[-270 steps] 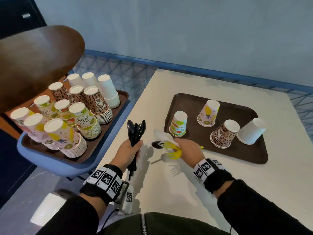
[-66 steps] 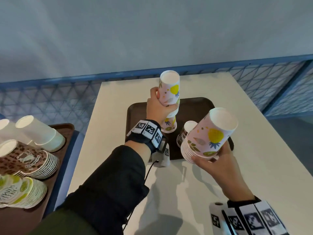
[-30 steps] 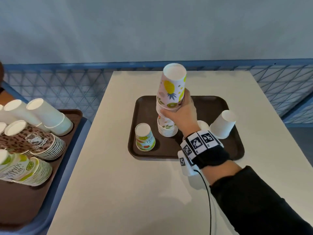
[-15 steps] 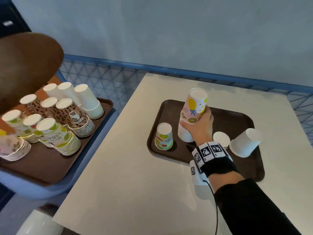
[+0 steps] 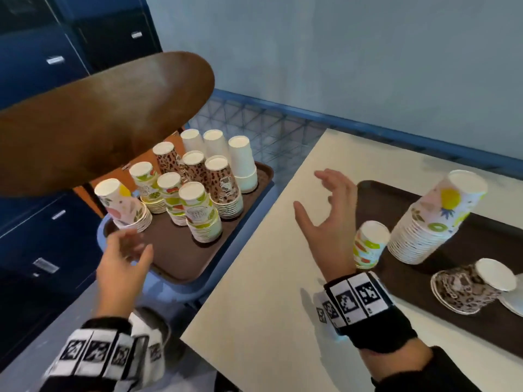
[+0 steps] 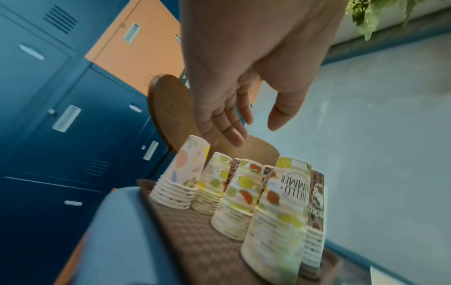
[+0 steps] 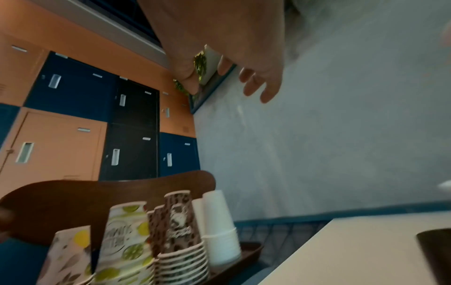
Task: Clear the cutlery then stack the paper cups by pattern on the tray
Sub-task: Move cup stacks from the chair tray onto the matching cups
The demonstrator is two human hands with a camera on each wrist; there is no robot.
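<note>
Your left hand [image 5: 121, 258] reaches out with loose, spread fingers, grip released and holding nothing, just short of the side tray [image 5: 181, 267] that sits on the blue chair seat [image 5: 175, 287]. It hovers nearest the pastel stack [image 5: 121, 206] at that tray's near left corner, so by the look of it that pile is your next pick. Behind it the upturned stacks stand sorted: citrus stacks [image 5: 199, 213], leopard-print stacks [image 5: 220, 185], plain white stacks [image 5: 243, 162], each pattern kept together so a whole pile can be lifted at once. The chair's brown backrest [image 5: 107, 120] looms over them. Moving right, your right hand [image 5: 328, 219] hangs above the bench [image 5: 268, 306], fingers apart and slightly curved, grip released too, nothing in it. Just beside it, on the bench tray [image 5: 410, 281], a single citrus cup [image 5: 368, 244] stands upturned, then the tall pineapple stack [image 5: 433, 219], leaning a little, which may need steadying. A leopard-print cup [image 5: 467, 287] lies tipped on its side at the near edge. No cutlery shows anywhere, so the stacking looks under way.
</note>
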